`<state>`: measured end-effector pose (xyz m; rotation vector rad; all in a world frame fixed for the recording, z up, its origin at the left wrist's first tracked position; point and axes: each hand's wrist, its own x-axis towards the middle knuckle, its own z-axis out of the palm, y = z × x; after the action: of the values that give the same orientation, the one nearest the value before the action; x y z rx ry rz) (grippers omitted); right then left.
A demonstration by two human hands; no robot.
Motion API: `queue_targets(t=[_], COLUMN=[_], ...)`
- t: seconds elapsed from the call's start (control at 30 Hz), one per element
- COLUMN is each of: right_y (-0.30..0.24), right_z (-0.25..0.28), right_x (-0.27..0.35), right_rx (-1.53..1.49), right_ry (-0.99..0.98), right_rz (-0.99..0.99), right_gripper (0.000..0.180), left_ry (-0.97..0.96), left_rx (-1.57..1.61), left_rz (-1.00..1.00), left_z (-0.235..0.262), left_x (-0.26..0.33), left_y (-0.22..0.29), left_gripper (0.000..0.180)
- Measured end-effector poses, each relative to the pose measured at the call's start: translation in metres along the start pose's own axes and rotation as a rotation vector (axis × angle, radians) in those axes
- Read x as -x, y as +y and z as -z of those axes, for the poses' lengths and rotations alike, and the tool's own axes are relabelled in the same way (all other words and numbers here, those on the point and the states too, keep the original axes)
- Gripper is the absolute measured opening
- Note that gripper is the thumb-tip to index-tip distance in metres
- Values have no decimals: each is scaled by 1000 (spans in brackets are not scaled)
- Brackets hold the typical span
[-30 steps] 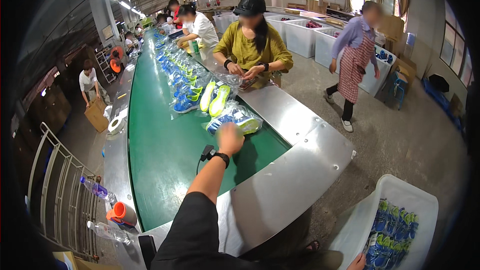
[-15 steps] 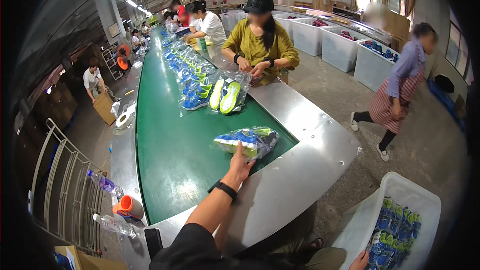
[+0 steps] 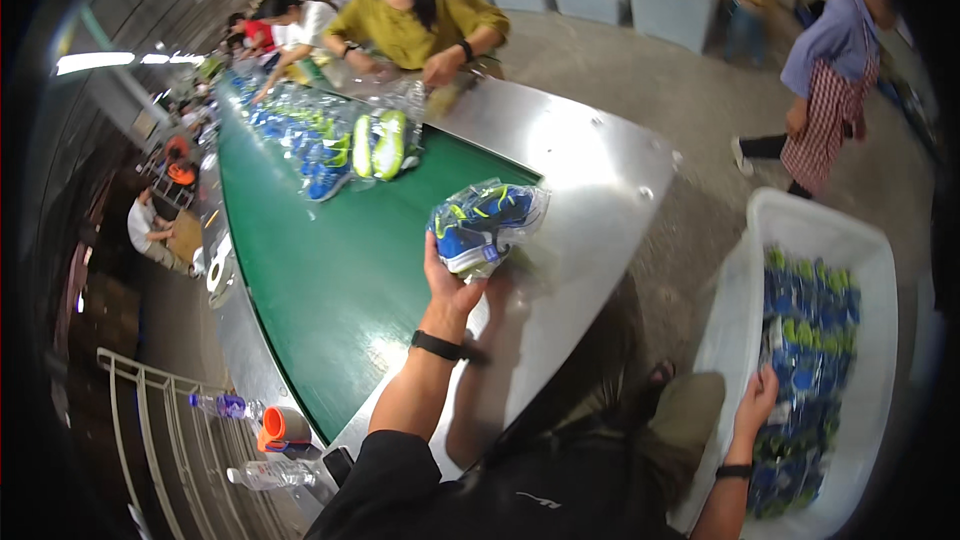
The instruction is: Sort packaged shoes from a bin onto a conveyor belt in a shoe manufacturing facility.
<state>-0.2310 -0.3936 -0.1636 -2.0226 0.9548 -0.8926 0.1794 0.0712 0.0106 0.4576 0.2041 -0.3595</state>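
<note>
Since a second ago your left hand (image 3: 452, 285) has lifted the bagged shoes (image 3: 485, 225) off the belt (image 3: 330, 270); fingers pinch them above the steel end plate (image 3: 590, 190). Right hand (image 3: 757, 402) rests, fingers spread, on the bin (image 3: 735, 300) rim. Bin part full; more pairs (image 3: 350, 145) wait up-belt.

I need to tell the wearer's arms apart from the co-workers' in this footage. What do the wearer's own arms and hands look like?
Both hands are bare, no gloves. The left hand has a black band on its wrist, with the forearm uncovered below it. The right hand also wears a dark band at the wrist. The sleeves are short and black, part of a black top with a small pale mark on the chest.
</note>
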Motion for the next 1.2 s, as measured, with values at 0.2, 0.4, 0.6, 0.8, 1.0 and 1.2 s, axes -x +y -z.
queue_targets(t=[0.2,0.4,0.6,0.8,1.0,1.2], right_y=[-123,-189,-201,-161,-137,-54], right_z=[-10,-5,6,28,74,135], right_x=[-4,-9,7,14,2,-24], right_rx=[-118,-728,-729,-913,-1020,-1170], right_ry=[-43,-542,-1028,-957,-493,309], right_rz=[42,-319,-219,-540,-580,-552], right_gripper=[32,41,58,43,28,20], left_ry=[-209,-437,-476,-523,-570,-262], left_rx=[-32,-496,-772,-848,-846,-1112], left_rz=[295,646,1305,1351,959,336], left_z=[-35,-37,-37,-48,-56,-38], left_x=[38,112,126,128,118,72], left_y=[-60,-115,-166,-196,-203,-145], left_gripper=[57,72,74,68,68,36])
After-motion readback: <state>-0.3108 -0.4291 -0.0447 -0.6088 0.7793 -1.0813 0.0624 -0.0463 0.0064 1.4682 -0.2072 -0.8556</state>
